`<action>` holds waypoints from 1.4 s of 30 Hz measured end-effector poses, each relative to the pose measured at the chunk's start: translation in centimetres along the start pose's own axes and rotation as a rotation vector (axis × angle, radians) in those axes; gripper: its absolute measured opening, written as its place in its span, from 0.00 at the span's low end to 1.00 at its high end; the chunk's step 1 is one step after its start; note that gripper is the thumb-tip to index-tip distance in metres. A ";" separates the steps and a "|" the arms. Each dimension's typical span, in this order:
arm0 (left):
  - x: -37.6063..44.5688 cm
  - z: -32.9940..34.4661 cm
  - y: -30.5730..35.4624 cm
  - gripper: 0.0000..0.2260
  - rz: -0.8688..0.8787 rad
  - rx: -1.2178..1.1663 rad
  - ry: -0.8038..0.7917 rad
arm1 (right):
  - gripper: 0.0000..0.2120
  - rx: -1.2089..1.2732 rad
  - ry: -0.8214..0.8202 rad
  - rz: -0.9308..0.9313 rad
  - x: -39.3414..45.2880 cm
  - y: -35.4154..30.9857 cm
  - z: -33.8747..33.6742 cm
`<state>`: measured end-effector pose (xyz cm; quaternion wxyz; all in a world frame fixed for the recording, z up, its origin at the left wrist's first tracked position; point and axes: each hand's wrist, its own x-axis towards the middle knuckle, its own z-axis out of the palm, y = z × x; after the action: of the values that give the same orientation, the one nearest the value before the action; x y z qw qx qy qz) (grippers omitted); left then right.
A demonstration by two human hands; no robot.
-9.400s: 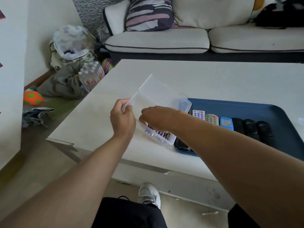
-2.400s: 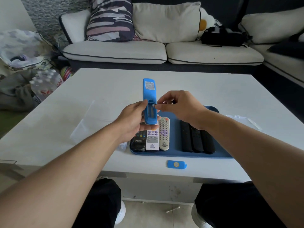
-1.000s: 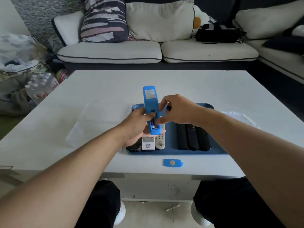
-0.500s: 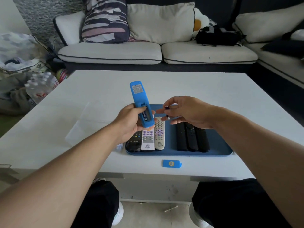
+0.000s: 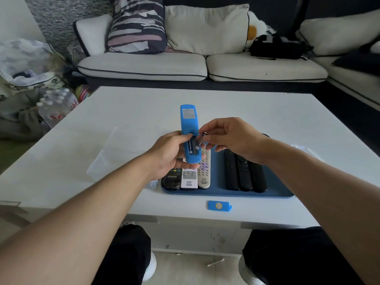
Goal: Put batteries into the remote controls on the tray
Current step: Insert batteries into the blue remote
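Observation:
My left hand (image 5: 170,153) grips a blue remote (image 5: 189,122) back side up above the tray, its battery bay open with one battery (image 5: 190,146) seated inside. My right hand (image 5: 232,138) pinches a second battery (image 5: 200,140), tilted, its lower end at the bay's free slot. Under my hands the blue tray (image 5: 218,191) holds a black remote (image 5: 171,179), a white remote (image 5: 189,178), a beige remote (image 5: 204,171) and three black remotes (image 5: 244,173) side by side. The blue battery cover (image 5: 219,206) lies on the table in front of the tray.
A clear plastic box (image 5: 107,155) stands on the white table (image 5: 226,112) left of the tray, and a clear lid (image 5: 304,150) lies at the right. A sofa (image 5: 185,64) with cushions runs behind the table. Bags and a pack of bottles (image 5: 56,105) sit on the floor at left.
My left hand has turned the blue remote more upright and toward the right. My right hand has brought the second battery from beside the remote down to the open bay.

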<state>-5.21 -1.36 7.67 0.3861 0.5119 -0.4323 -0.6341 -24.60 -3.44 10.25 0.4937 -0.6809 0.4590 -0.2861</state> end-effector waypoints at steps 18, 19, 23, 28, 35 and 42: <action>-0.6 -0.2 0.2 0.15 -0.010 -0.070 -0.052 | 0.08 -0.514 0.147 -0.138 0.3 -1.0 1.5; -0.7 -0.2 0.2 0.15 -0.009 -0.083 -0.056 | 0.06 -0.505 0.143 -0.133 0.4 -0.9 1.5; -0.7 -0.2 0.2 0.18 -0.016 -0.097 -0.047 | 0.06 -0.483 0.138 -0.115 0.5 -0.7 1.3; -0.8 0.1 0.1 0.18 -0.026 -0.102 -0.039 | 0.07 -0.508 0.081 -0.093 0.0 -1.2 0.5; -0.5 -0.1 0.3 0.17 0.000 -0.193 0.031 | 0.07 -0.401 0.194 -0.167 -0.4 -1.1 0.4; -0.5 -0.1 0.4 0.16 0.011 -0.215 0.021 | 0.06 -0.521 0.231 -0.243 -0.2 -0.8 1.6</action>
<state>-5.03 -1.01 8.24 0.4470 0.4717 -0.3604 -0.6692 -23.06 -2.56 10.48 0.2092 -0.7975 0.4851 -0.2913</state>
